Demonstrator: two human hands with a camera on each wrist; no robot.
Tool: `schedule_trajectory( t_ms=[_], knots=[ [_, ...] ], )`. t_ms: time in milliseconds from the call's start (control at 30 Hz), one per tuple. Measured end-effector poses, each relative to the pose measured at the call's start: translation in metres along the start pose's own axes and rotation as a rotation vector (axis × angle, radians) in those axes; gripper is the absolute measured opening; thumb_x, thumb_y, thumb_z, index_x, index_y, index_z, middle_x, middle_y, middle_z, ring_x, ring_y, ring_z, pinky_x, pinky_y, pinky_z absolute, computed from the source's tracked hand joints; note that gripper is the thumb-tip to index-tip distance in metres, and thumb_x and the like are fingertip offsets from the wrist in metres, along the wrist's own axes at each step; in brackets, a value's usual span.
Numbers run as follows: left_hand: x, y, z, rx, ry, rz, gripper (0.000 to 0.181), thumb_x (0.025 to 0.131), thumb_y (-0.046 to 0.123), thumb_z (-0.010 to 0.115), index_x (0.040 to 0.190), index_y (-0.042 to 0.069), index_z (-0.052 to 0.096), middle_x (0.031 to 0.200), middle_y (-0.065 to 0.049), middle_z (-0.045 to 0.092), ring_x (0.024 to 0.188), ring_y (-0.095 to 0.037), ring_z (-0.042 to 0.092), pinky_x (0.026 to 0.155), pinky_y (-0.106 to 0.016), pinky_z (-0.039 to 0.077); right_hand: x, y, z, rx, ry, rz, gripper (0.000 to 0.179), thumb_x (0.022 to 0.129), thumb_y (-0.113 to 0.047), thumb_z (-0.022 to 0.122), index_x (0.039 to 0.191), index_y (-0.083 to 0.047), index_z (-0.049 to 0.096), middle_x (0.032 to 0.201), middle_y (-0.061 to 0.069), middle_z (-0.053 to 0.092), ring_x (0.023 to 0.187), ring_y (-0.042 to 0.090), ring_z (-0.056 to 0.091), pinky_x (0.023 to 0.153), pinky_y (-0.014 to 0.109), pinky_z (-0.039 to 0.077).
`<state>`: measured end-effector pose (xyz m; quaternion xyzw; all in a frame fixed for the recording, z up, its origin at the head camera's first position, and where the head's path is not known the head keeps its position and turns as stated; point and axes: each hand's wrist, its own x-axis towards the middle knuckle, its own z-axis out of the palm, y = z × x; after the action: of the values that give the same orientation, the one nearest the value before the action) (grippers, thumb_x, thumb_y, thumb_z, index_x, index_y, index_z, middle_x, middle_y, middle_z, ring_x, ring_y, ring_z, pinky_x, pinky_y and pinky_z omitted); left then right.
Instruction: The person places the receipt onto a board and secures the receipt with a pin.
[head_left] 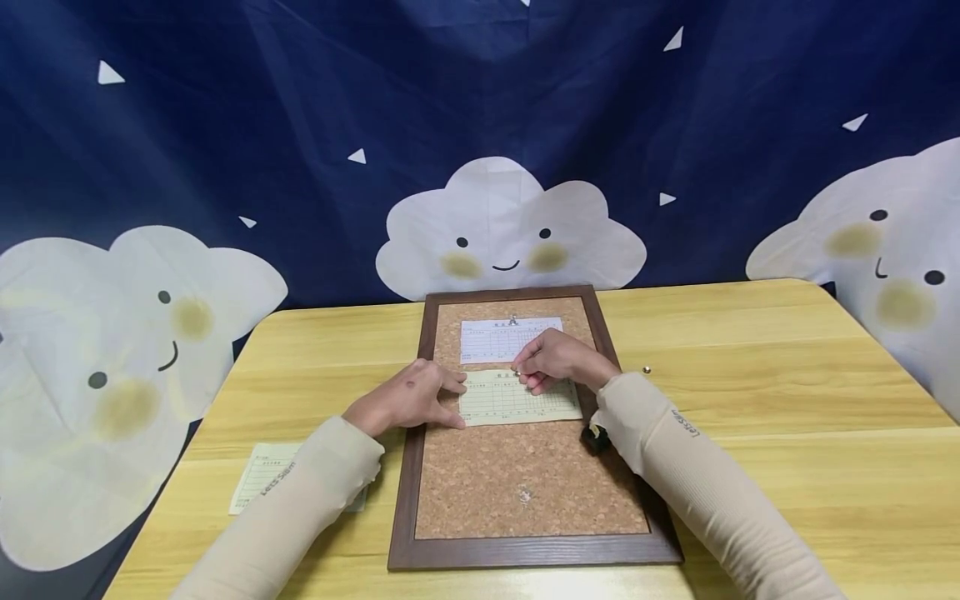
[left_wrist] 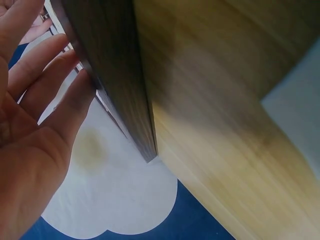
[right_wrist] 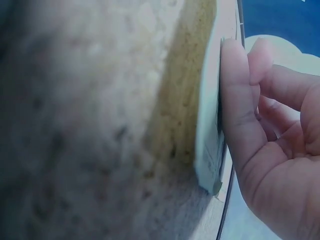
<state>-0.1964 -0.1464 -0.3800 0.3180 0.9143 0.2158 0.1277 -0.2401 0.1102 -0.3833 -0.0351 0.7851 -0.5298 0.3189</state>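
Note:
A brown-framed corkboard (head_left: 480, 483) lies on the table with two printed paper slips on it. The upper, whitish slip (head_left: 483, 342) has a silver pushpin (head_left: 513, 320) at its top middle. Below it lies a pale yellow-green slip (head_left: 517, 408). My left hand (head_left: 408, 396) steadies this slip's left edge with extended fingers and thumb; the left wrist view shows its fingers beside the dark frame (left_wrist: 112, 65). At the slip's top middle, my right hand (head_left: 558, 358) pinches a small silver pushpin (head_left: 516, 372). In the right wrist view, straight fingers (right_wrist: 237, 105) lie along the paper (right_wrist: 207, 125).
More yellow-green slips (head_left: 258, 475) lie left of the board, partly under my left sleeve. One loose pushpin (head_left: 647, 369) sits on the table to the right. A small dark object (head_left: 595, 440) is beside my right cuff. A pale speckled patch (head_left: 525, 496) marks the lower cork.

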Motion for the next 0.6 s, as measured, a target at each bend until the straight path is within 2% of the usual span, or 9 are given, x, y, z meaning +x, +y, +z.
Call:
schedule_trajectory(
  t_ms=[600],
  knots=[
    [-0.0001,0.0011,-0.0003,0.001,0.004,-0.001,0.047,0.078,0.025,0.087,0.116,-0.001,0.074,0.131,-0.014,0.064,0.126,-0.032,0.056,0.104,-0.041,0.046,0.0012,0.0002,0.0007,0.002,0.004,0.013,0.017,0.097,0.006,0.057,0.11,0.011,0.067,0.071,0.008,0.066,0.057,0.01,0.061,0.063,0.029,0.06]
  ],
)
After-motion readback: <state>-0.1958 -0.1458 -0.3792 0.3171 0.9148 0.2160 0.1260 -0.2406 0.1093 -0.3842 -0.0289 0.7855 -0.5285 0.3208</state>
